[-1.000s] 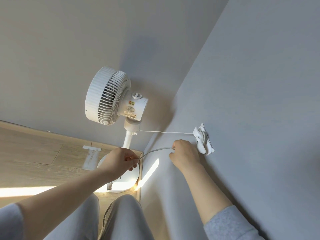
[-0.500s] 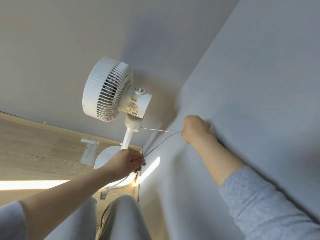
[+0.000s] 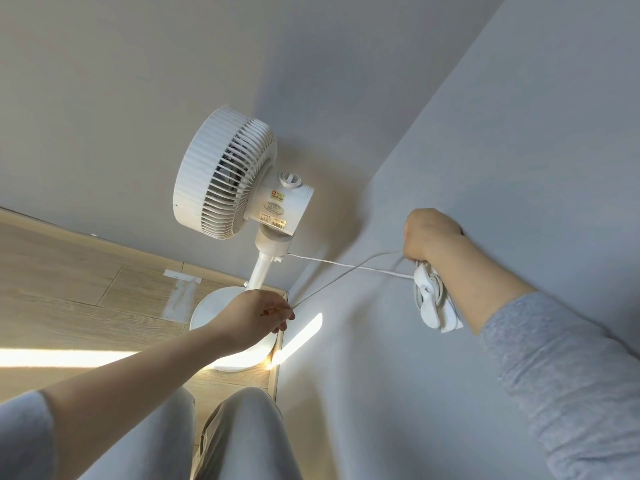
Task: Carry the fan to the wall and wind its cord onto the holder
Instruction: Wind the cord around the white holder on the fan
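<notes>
- wall, rt side: carries the holder, low, near the room corner.
- fan: white, upright, base in the corner of the floor where 2 walls meet; head faces left.
- R hand: against wall just above holder, fingers curled round cord.
- L hand: over fan base, thumb + fingertips pinching cord.
- holder: white, a few cord turns on it.
- cord: thin, white; one run from fan neck to holder, another from L hand to R hand; they cross.

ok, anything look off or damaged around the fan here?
Only the floor: a strip of pale tape with a scuffed streak running from it, just left of the base of the fan. The fan stands upright, and the cord runs untangled to the wall holder.
</notes>
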Motion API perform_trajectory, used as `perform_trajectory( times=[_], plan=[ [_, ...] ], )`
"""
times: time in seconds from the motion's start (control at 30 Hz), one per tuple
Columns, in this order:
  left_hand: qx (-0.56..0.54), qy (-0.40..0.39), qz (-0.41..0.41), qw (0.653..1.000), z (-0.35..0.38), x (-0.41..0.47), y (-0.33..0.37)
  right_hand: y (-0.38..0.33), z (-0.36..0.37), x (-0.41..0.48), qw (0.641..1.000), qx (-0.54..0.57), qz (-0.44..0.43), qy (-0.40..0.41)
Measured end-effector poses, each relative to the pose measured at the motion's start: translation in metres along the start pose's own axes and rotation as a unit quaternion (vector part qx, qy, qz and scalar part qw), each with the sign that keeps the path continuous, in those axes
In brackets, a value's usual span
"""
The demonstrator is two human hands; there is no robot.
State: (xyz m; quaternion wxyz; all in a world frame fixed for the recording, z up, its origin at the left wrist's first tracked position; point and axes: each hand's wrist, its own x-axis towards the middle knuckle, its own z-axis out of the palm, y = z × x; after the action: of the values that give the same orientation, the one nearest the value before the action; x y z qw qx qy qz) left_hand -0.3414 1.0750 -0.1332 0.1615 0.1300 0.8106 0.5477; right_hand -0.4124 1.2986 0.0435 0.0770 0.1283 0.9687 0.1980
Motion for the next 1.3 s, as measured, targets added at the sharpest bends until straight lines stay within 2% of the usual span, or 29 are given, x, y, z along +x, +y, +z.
perform_trajectory(
  times=[0.33,0.97,1.1,1.23,1.3],
  plan=[
    [0.007,0.003,0.017,1.000,-0.001,0.000,0.010,0.010,-0.014,-0.008,0.999,0.010,0.031,0.040],
    [0.026,0.036,0.040,0.998,-0.013,-0.033,0.034,0.037,-0.020,-0.065,0.987,0.138,0.060,0.062],
    [0.041,0.045,0.045,0.997,-0.017,-0.041,0.037,0.036,-0.019,-0.102,0.983,0.167,0.068,0.040],
    [0.050,0.053,0.049,0.996,-0.020,-0.050,0.041,0.031,-0.011,-0.134,0.978,0.197,0.063,-0.025],
    [0.051,0.052,0.054,0.996,-0.019,-0.055,0.045,0.029,-0.003,-0.146,0.981,0.180,0.073,0.001]
  ],
)
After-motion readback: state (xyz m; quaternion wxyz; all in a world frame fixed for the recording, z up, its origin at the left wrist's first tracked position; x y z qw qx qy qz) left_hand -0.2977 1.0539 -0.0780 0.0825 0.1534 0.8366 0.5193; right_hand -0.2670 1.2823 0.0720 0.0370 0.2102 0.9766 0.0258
